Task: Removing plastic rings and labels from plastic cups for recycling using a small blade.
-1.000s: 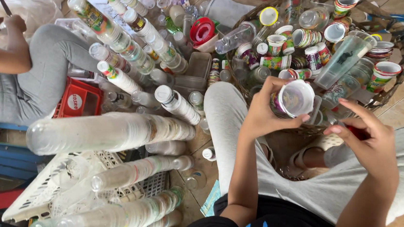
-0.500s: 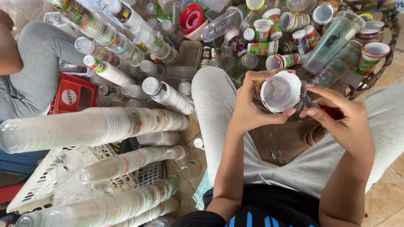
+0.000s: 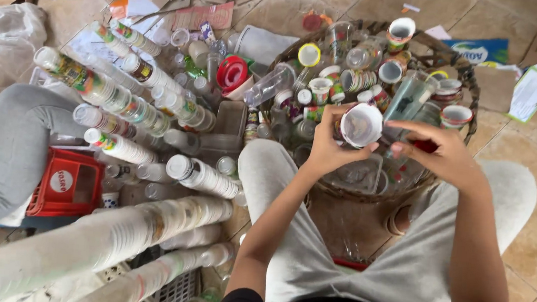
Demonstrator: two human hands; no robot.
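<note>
The white plastic cup (image 3: 361, 125) sits tipped over the wicker basket (image 3: 472, 117), left hand (image 3: 328, 146) curled round its side, right hand (image 3: 443, 156) half open, fingertips just beside the rim. With only that one-sided hold, it could slip down among the loose cups (image 3: 326, 85), and an elbow swing might topple the long cup stacks (image 3: 118, 235) close by

Just one head cam, looking pretty much straight down, close above the round woven wicker basket (image 3: 465, 90) by the wearer's knees.
</note>
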